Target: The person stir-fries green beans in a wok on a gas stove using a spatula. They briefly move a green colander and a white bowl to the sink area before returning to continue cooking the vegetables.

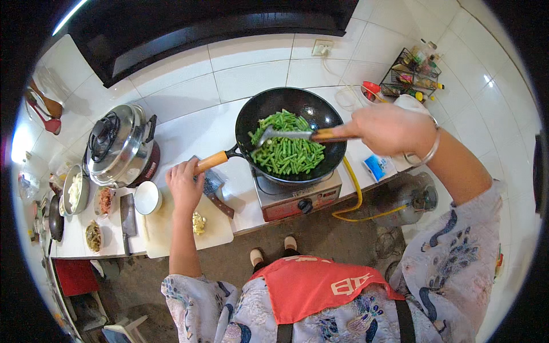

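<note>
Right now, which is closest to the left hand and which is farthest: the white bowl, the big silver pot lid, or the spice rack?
Seen from the head camera, measured from the left hand:
1. The white bowl, just to its left on the counter.
2. The big silver pot lid, farther left and toward the wall.
3. The spice rack, far away in the right back corner, past the wok.

The white counter (189, 134) carries a gas stove (297, 197), cutting board (171, 228), and pressure cooker (120, 146).

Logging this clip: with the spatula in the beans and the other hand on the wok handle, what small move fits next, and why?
Probably push the spatula under the green beans and turn them: its blade rests on the pile, and the left hand steadies the wok handle while the right hand holds the spatula.
</note>
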